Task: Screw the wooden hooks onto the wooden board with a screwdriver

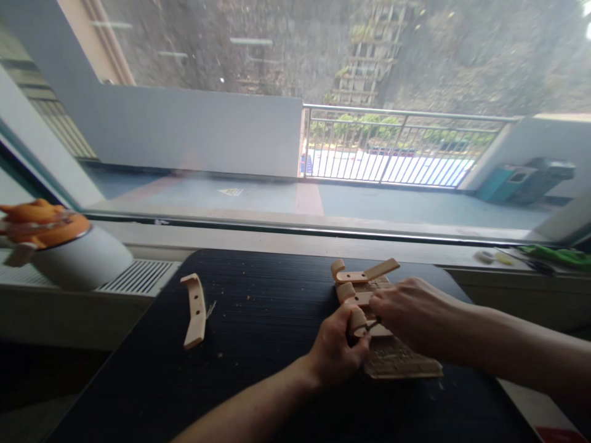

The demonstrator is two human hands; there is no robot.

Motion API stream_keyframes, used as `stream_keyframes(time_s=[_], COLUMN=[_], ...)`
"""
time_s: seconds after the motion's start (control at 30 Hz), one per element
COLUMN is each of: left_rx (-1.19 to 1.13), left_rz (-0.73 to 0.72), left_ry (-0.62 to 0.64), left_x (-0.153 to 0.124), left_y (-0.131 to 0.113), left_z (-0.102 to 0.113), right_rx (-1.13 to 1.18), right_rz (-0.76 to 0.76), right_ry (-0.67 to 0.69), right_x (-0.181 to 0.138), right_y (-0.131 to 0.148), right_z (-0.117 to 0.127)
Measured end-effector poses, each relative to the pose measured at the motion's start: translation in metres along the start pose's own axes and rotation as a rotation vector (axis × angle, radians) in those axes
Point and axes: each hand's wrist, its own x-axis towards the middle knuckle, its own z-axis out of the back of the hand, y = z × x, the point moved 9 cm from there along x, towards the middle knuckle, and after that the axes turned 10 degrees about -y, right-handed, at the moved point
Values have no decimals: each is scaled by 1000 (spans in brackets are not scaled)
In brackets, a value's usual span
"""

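Observation:
Several pale wooden hooks lie in a row across a rough brown wooden board [404, 364] on the right of the table. The farthest hook [355, 276] shows two screw holes and a curled end, and a middle hook [347, 292] lies beside it. My left hand [339, 341] is closed around the curled end of the nearest hook [359, 321]. Above the same hook, my right hand [401, 311] is closed on a thin dark metal tool [373, 324] whose tip is at the hook; its handle is hidden in my fist. Another wooden hook [197, 311] lies apart on the left.
The dark table [258, 381] has small wood crumbs scattered over it. A white bin with an orange animal-shaped lid [74, 246] stands at the left. A windowsill [277, 242] runs behind the table, with a green cloth [558, 255] and a tape roll [484, 257] at its right end.

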Motion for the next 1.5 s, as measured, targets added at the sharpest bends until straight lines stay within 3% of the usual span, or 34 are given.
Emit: stream_keyframes(time_s=[0.13,0.23,0.4,0.53,0.73,0.9,1.17,1.37,1.5], left_rx=[30,42,11,9,13,11,13,19,5], left_rz=[10,12,-1,-6,8,16,27,16,0], left_ry=[0,-6,8,-1,12,14,-1,-2,3], left_x=[0,0,1,1,1,0,1,0,0], left_y=[0,0,-2,-3,-2,-1,0,1,-2], left_z=[1,1,0,1,0,0,0,0,1], right_rx=[19,19,-53,-139,-130,-74,6,-78,-145], right_rz=[-255,-318,-265,-147,97,36,-213,-156,-1], right_ry=[95,120,166,68,-27,-53,111,131,-18], right_x=[-9,-11,-4,-2,-6,-5,-14,-6,-5], right_y=[-26,-28,-11,-3,8,0,-17,-12,-1], right_z=[-6,-3,6,14,7,2,-6,4,9])
